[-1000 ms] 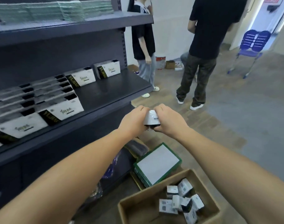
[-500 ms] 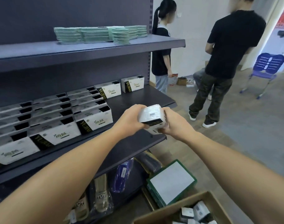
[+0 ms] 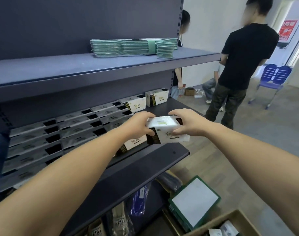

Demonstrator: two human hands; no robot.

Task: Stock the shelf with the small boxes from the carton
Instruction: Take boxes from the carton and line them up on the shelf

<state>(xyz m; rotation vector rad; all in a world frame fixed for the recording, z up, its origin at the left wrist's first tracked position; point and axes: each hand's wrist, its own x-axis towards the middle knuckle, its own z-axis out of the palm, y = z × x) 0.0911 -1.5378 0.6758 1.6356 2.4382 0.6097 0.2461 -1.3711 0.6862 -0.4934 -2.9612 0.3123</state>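
Observation:
A small white box with a black end [image 3: 164, 129] hangs over the front right part of the dark middle shelf [image 3: 169, 157]. My left hand [image 3: 139, 125] grips its left end and my right hand [image 3: 184, 124] grips its right end. Several like boxes [image 3: 73, 133] lie in rows on that shelf to the left, and one [image 3: 133, 144] stands just under my left hand. The brown carton [image 3: 230, 220] sits on the floor at the bottom right, with a few small boxes [image 3: 222, 231] showing inside.
A stack of green cloths [image 3: 133, 47] lies on the upper shelf. A green-edged flat pack [image 3: 194, 198] leans by the carton. Bagged goods [image 3: 118, 217] fill the lowest shelf. Two people stand beyond the shelf end, one in black [image 3: 244, 65]. A blue chair [image 3: 273, 79] stands far right.
Both hands lifted the box away from the carton and carried it forward over the middle shelf. My view rose, so the carton slid to the bottom edge.

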